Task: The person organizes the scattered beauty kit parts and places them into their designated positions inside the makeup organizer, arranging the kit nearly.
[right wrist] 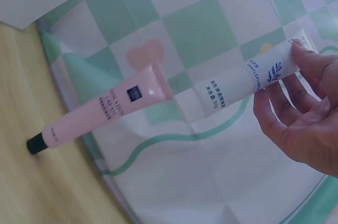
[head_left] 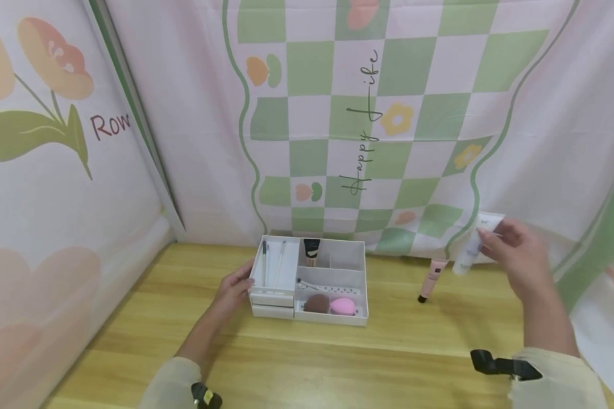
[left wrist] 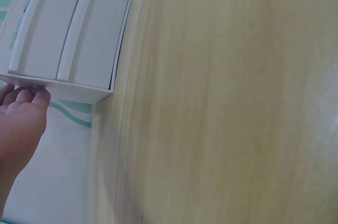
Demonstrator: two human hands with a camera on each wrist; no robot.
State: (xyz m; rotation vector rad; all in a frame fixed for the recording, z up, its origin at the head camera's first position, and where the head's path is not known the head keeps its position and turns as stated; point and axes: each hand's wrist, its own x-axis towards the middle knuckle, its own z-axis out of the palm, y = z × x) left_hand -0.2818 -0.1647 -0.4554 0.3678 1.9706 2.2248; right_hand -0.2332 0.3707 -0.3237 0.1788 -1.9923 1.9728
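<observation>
A white makeup organizer (head_left: 330, 321) stands on the wooden table. My left hand (head_left: 233, 288) rests against its left side wall, fingers touching it beside the two drawers (left wrist: 91, 34). In my right hand (head_left: 524, 258) I grip a white squeeze tube (head_left: 468, 253) by its flat crimped end, thumb on one side and fingers on the other, its cap pointing down. Printed blue lettering and a leaf sprig show on it in the right wrist view. Just left of it a pink tube (head_left: 432, 279) stands upright on its black cap.
Inside the organizer are thin brushes (head_left: 264, 264), a black-capped bottle (head_left: 311, 253), a brown sponge (head_left: 316, 304) and a pink sponge (head_left: 343, 307). A checkered curtain (head_left: 358, 142) hangs along the table's back edge, with a printed cloth wall (head_left: 71, 227) at left.
</observation>
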